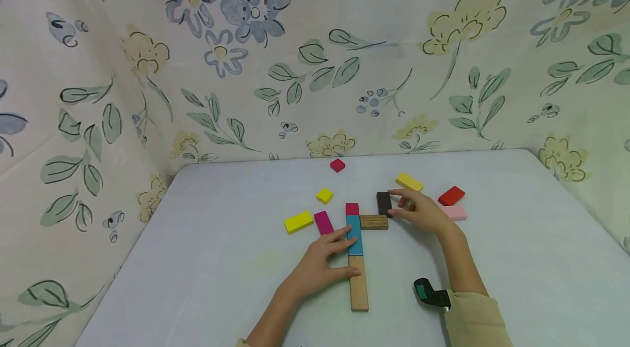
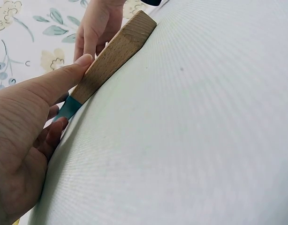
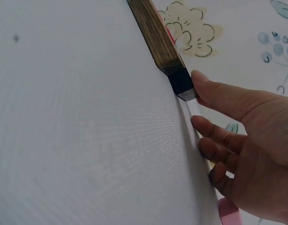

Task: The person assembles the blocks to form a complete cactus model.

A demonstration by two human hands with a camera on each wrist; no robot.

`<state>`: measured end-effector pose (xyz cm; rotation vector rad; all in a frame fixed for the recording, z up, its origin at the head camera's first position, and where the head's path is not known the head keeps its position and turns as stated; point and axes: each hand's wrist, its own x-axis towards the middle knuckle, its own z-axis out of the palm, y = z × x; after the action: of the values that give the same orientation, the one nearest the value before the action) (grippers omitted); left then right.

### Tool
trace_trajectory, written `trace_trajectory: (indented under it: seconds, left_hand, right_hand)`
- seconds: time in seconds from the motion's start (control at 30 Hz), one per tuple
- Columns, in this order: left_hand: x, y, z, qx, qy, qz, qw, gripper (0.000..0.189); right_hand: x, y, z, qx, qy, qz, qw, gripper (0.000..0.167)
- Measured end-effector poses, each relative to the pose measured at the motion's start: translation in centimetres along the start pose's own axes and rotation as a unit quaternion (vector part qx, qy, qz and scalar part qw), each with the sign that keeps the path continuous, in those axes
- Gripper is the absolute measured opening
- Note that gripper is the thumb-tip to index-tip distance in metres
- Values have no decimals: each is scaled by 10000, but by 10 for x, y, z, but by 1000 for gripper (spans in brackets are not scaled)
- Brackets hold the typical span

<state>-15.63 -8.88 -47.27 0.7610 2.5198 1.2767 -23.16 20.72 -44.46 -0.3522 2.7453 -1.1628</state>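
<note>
A row of blocks lies on the table: a long light wooden block [image 1: 359, 292], a blue block [image 1: 355, 248] and a small crimson block [image 1: 351, 209] at the far end. Across this row rests my left hand [image 1: 320, 262], index and middle fingertips on the blue block, thumb on the light wooden one. From the row's right side a darker wooden block [image 1: 374, 222] sticks out sideways. A black block [image 1: 384, 204] stands at its outer end; my right hand [image 1: 418, 209] holds that block between thumb and index finger. In the right wrist view the thumb touches the black block's end [image 3: 187, 95].
Left of the row lie a magenta block [image 1: 323, 222], a yellow block [image 1: 298, 222] and a small yellow block [image 1: 325, 195]. A small red block [image 1: 337, 165] sits farther back. Beyond the right hand are yellow [image 1: 409, 181], red [image 1: 451, 195] and pink [image 1: 455, 212] blocks.
</note>
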Motion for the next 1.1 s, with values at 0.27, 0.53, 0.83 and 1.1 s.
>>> trace_trajectory:
  seconds: [0.27, 0.53, 0.83, 1.1]
  left_hand:
    - [0, 0, 0, 1, -6, -32, 10000, 62]
    - [0, 1, 0, -14, -24, -51, 10000, 62]
    - [0, 1, -1, -27, -36, -52, 10000, 62]
    - [0, 1, 0, -52, -28, -40, 10000, 62]
  right_hand:
    - [0, 0, 0, -12, -20, -38, 10000, 57]
    - [0, 1, 0, -52, -71, -36, 10000, 58]
    - [-3, -1, -1, -88, 147, 141, 9998, 55]
    - [-13, -1, -14, -78, 552, 184, 9983, 46]
